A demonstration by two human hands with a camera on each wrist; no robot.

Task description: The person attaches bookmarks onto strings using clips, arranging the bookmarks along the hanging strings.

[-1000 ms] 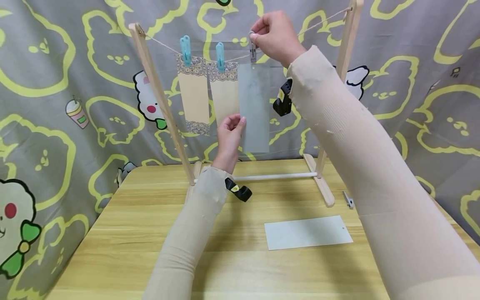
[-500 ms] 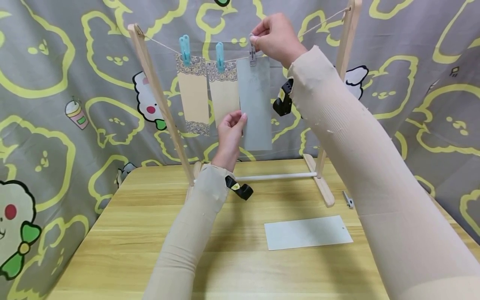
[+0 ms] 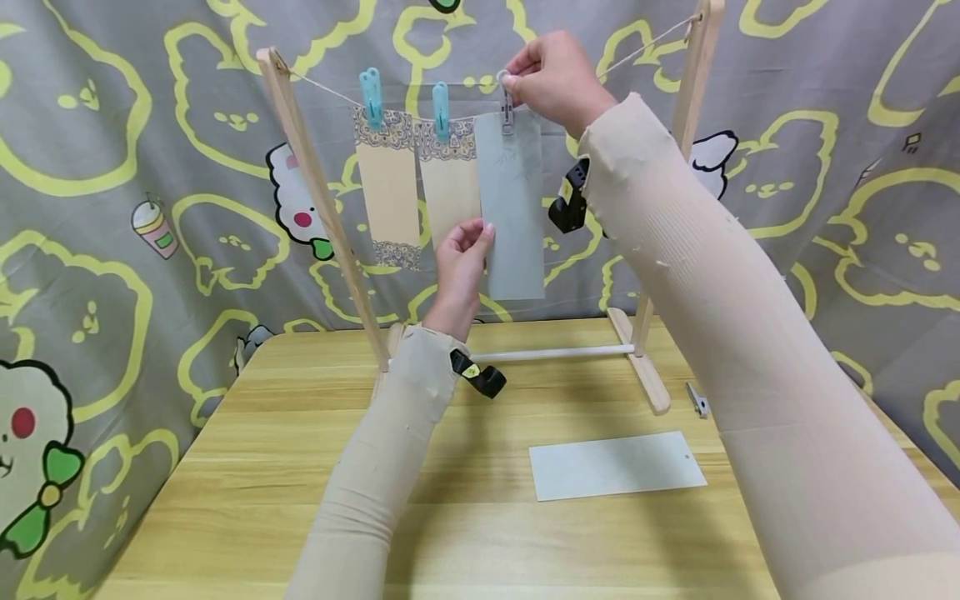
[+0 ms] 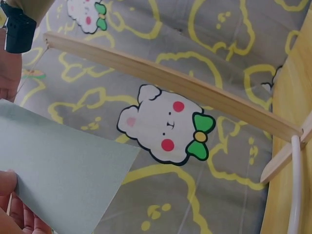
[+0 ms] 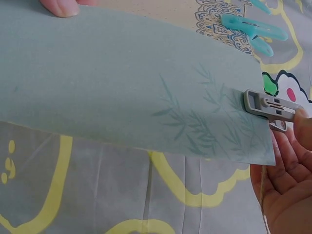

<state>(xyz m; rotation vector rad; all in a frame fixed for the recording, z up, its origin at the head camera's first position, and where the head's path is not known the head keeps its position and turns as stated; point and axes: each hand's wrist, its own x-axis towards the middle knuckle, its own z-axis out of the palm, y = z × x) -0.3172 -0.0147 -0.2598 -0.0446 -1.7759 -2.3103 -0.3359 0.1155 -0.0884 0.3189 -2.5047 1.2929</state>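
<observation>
A pale blue-green card [image 3: 513,217] with a faint bamboo print hangs upright at the string. My left hand [image 3: 459,258] pinches its left edge about two-thirds of the way down; in the left wrist view the thumb [image 4: 7,183] lies on the card's face. Above, my right hand [image 3: 562,79] pinches the handles of a grey clothespin [image 3: 507,117]. The right wrist view shows that clothespin [image 5: 273,108] straddling the card's top edge, with string [image 5: 263,195] running close by. To the left, two cream cards [image 3: 386,192] with patterned borders hang from light-blue clothespins [image 3: 441,112].
A wooden frame with a left post [image 3: 318,200] and right post [image 3: 690,92] carries the string, with a white bar [image 3: 555,353] low between them. Another pale card [image 3: 618,467] lies on the wooden table [image 3: 262,500]; a grey clothespin [image 3: 697,400] lies behind it.
The blue-green card has risen slightly with my left hand, and its top edge now sits inside the grey clothespin. My right hand has dropped a little.
</observation>
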